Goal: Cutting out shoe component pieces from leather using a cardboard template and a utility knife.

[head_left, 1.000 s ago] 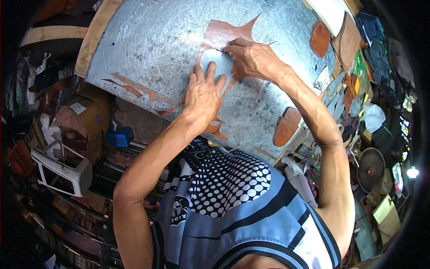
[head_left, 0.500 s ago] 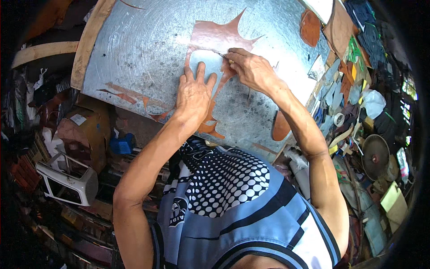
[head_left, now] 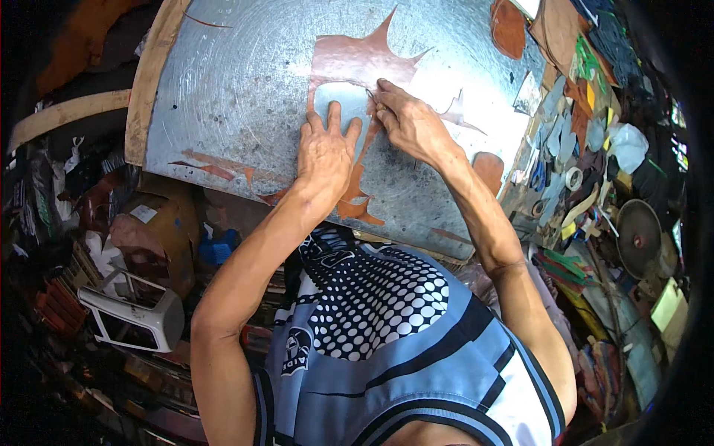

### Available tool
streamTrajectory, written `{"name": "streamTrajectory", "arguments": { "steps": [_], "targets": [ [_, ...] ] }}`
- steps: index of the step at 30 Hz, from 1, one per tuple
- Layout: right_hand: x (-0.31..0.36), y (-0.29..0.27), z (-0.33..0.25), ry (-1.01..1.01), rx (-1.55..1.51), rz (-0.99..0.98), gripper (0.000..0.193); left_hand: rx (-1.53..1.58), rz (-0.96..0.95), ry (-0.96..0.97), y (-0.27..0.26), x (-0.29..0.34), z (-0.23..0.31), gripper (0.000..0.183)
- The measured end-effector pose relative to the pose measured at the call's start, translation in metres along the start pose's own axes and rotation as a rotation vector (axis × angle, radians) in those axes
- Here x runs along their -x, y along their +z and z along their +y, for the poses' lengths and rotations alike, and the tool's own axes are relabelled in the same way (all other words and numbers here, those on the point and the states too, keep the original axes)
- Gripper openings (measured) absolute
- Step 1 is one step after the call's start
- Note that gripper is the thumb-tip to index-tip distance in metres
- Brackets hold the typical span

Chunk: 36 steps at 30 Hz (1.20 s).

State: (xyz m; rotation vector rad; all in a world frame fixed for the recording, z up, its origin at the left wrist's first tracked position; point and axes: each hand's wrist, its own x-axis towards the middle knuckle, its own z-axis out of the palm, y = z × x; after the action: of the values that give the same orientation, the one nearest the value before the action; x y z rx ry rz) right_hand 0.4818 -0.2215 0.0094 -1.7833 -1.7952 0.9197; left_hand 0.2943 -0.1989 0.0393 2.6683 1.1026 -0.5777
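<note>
My left hand lies with fingers spread on a smooth, pale bluish-grey template with rounded corners. The template rests on a reddish-brown leather piece, whose ragged edge runs out into sharp points. At the template's upper right corner, my right hand is closed around a slim knife. Only the knife's thin dark tip shows; the fingers hide the rest. Below my left hand, a torn strip of the leather reaches toward the near edge of the metal-topped table.
Leather scraps lie along the table's near left edge. Brown rounded leather pieces sit at its right side. Beyond are heaped offcuts, a tape roll and a round fan-like disc. A white frame and a cardboard box stand lower left.
The knife tip has moved right along the template's upper edge to its corner, and my right hand has turned downward slightly. My left hand keeps its place on the template. The view has shifted slightly.
</note>
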Motion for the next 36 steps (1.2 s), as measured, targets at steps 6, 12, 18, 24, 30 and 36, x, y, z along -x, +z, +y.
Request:
{"name": "streamTrajectory", "arguments": {
  "steps": [6,12,18,24,30,36],
  "targets": [
    [0.011,0.015,-0.016,0.166,-0.067,0.075,0.029,-0.047,-0.006,0.037,-0.003,-0.003,-0.003,0.053],
    [0.019,0.028,-0.029,0.281,-0.111,0.165,0.033,-0.016,-0.045,0.055,-0.007,-0.007,-0.004,0.06],
    [0.033,0.036,-0.047,0.319,-0.095,0.208,0.032,-0.136,-0.03,0.08,-0.001,-0.008,-0.007,0.049],
    [0.04,0.035,-0.052,0.342,-0.022,0.167,0.031,-0.109,0.001,0.085,-0.004,-0.009,-0.004,0.046],
    [0.034,0.002,-0.021,0.205,0.333,-0.049,0.039,-0.19,-0.076,0.064,-0.007,-0.014,0.0,0.062],
    [0.02,-0.025,0.004,-0.012,0.36,-0.18,0.04,-0.15,-0.051,0.045,-0.009,-0.013,-0.003,0.065]
  ]
}}
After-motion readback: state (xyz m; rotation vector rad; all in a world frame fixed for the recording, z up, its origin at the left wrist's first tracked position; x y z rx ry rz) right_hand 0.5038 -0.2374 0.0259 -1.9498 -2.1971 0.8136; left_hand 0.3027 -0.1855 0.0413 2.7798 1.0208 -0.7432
